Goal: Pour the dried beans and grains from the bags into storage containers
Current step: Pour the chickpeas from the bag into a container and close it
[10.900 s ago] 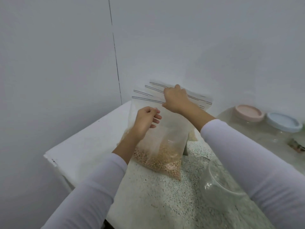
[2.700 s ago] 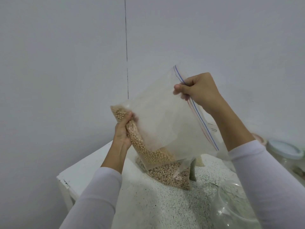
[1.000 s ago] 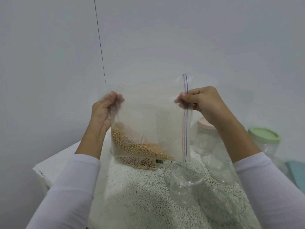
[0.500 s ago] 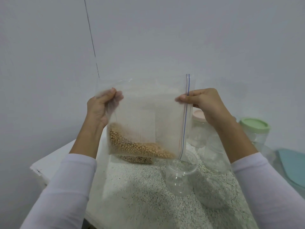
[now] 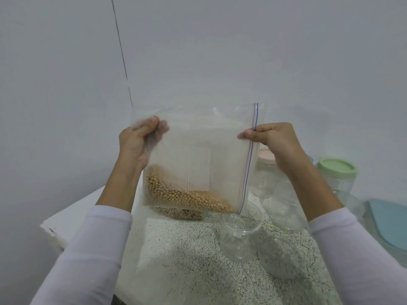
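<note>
A clear zip bag [image 5: 198, 150] hangs sideways in the air, its zip strip running down the right edge. Yellow soybeans [image 5: 187, 197] lie along its lower edge. My left hand [image 5: 136, 142] grips the bag's upper left corner. My right hand [image 5: 271, 139] pinches the zip strip on the right. The bag's lower right corner hangs just over the mouth of an open clear jar [image 5: 240, 234] on the speckled table [image 5: 187, 260].
A second bag of brownish beans [image 5: 180, 213] lies on the table behind. Other clear jars stand to the right, one with a pink lid [image 5: 265, 156], one with a green lid [image 5: 337, 168]. A blue lid [image 5: 389, 223] lies at the far right. White walls close in behind and left.
Over the last second the bag has sunk a little toward the open jar, with the zip edge staying on the right. Both hands keep their hold.
</note>
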The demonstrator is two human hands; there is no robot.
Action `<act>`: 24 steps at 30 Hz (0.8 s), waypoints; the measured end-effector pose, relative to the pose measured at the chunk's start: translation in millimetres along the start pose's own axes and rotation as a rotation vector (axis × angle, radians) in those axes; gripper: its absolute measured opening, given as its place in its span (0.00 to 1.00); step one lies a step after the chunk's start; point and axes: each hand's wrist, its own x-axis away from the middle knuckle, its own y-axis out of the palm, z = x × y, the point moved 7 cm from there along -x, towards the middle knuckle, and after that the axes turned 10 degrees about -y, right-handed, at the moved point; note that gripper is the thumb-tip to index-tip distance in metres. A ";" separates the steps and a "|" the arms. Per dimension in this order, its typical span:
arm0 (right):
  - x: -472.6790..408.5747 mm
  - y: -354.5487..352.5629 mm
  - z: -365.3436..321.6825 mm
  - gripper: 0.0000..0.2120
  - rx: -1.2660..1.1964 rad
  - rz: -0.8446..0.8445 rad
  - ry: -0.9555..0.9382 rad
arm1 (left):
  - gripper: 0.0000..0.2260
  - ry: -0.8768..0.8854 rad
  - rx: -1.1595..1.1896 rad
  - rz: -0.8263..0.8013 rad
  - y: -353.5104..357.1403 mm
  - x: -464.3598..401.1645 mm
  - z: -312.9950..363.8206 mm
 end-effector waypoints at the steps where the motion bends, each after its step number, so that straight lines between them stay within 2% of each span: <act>1: 0.0 -1.1 0.1 0.03 0.001 0.011 -0.001 | 0.15 0.000 -0.009 0.002 0.6 0.0 0.2; 8: 0.9 -4.6 -1.1 0.03 -0.007 0.074 -0.026 | 0.15 0.004 -0.048 0.005 5.4 2.5 2.1; 16: 4.2 -3.4 0.8 0.03 0.006 0.055 0.002 | 0.15 -0.002 -0.059 0.009 3.8 5.0 1.7; 19: 4.8 -6.7 0.9 0.03 -0.003 0.099 -0.021 | 0.15 0.012 -0.087 0.001 8.5 7.1 2.1; 22: 5.7 -4.3 2.0 0.03 0.013 0.062 -0.010 | 0.15 0.022 -0.125 0.005 13.5 11.0 4.1; 24: 6.4 -9.5 0.8 0.03 -0.005 0.125 -0.026 | 0.12 0.029 -0.134 0.028 14.0 11.9 6.1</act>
